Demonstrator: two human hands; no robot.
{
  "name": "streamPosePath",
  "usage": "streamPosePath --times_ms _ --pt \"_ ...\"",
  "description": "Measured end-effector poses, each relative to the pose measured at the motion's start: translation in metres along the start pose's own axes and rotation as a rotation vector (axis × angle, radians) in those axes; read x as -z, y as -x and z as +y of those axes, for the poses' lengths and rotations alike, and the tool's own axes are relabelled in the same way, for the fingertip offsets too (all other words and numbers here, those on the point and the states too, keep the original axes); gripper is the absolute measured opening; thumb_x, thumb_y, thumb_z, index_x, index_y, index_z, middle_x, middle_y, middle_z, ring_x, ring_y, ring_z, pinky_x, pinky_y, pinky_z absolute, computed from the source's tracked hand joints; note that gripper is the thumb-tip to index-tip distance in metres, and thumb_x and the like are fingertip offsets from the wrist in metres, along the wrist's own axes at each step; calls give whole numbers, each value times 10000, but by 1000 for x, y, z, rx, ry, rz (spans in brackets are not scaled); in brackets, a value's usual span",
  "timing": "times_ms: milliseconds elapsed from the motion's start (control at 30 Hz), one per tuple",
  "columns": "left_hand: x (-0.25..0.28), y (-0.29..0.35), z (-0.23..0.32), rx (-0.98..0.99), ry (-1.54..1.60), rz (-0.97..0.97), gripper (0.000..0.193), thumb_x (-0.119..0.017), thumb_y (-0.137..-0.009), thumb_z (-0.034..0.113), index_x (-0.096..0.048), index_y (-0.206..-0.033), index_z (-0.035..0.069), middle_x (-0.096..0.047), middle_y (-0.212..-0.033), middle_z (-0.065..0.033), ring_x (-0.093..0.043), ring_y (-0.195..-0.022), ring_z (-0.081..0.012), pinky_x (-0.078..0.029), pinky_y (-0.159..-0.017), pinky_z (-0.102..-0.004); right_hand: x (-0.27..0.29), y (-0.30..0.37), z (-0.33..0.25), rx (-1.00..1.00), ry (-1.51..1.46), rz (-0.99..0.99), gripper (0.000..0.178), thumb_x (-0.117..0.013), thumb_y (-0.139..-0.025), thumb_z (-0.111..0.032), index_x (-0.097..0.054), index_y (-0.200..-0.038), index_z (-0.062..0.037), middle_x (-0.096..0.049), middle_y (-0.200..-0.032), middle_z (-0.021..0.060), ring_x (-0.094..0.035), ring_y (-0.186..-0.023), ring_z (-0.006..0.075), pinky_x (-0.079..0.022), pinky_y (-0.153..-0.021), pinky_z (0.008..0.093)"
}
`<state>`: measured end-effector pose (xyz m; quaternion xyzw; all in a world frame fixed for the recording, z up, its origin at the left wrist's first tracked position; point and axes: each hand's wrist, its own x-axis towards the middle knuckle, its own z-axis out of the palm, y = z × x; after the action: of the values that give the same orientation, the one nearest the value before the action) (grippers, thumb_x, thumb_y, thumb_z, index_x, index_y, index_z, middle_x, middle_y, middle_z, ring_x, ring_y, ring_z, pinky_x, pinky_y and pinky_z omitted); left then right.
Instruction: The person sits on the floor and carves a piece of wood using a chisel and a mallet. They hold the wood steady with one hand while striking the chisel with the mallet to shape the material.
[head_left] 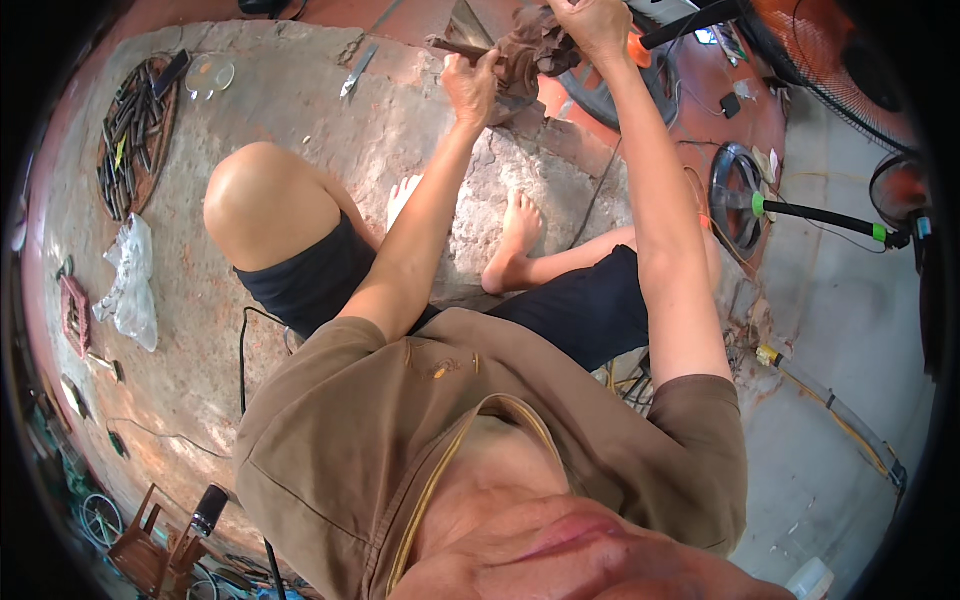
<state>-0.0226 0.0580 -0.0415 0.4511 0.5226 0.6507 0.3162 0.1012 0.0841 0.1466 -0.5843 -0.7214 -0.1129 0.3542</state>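
Observation:
A dark brown, knobbly carved piece (540,45), seemingly wood, is between my hands at the top of the view. Left of it, my left hand (472,85) is closed around a dark stick-like tool (458,47), which points out to the left. My right hand (598,30) is bent and closed at the carving's right side. The upper edge cuts off its fingertips, so what it grips is hidden. Under the carving is a pale stone-like block edge (515,115). My bare feet (517,235) rest on the slab below.
A round tray (172,110) with several dark chisel-like tools lies far left, near a clear plastic bag (135,285). A flat blade tool (358,72) lies on the slab (290,100). Standing fans (850,70) and a black round base (735,195) with cables are at right.

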Motion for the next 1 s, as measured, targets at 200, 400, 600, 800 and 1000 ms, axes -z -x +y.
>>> streamPosePath --times_ms 200,400,600,800,1000 --pt "18 8 -9 -83 -229 -121 188 -795 -717 143 -671 -795 26 -639 -776 -155 -594 -809 -355 -429 -695 -458 5 -1 -4 -48 -16 -37 202 -636 -831 -252 -623 -735 -75 -632 -659 181 -646 -639 371 -494 -581 460" --pt "4 10 -16 56 -51 -9 195 -798 -738 136 -663 -777 1 -664 -754 -149 -633 -702 -293 -470 -652 -445 7 0 -7 -49 -11 -24 202 -630 -836 -264 -631 -751 -81 -634 -671 188 -648 -649 375 -492 -580 458" --pt "10 12 -8 -85 -91 -54 184 -797 -715 135 -667 -792 31 -643 -705 -129 -622 -807 -339 -429 -713 -445 8 0 -6 -83 11 -53 201 -629 -833 -266 -633 -759 -78 -636 -676 190 -649 -656 379 -491 -582 462" --pt "14 -2 10 85 -71 -94 173 -788 -753 125 -706 -805 -18 -685 -750 -152 -651 -682 -232 -480 -625 -351 8 -2 -3 -33 -1 -30 205 -631 -830 -264 -636 -762 -71 -634 -674 195 -648 -658 382 -491 -588 467" --pt "4 2 46 -282 -8 -92 113 -793 -799 98 -748 -864 17 -701 -778 -54 -633 -694 -131 -482 -625 -263 10 2 -3 -95 1 -67 217 -629 -833 -269 -633 -757 -65 -637 -682 198 -651 -659 383 -495 -591 469"
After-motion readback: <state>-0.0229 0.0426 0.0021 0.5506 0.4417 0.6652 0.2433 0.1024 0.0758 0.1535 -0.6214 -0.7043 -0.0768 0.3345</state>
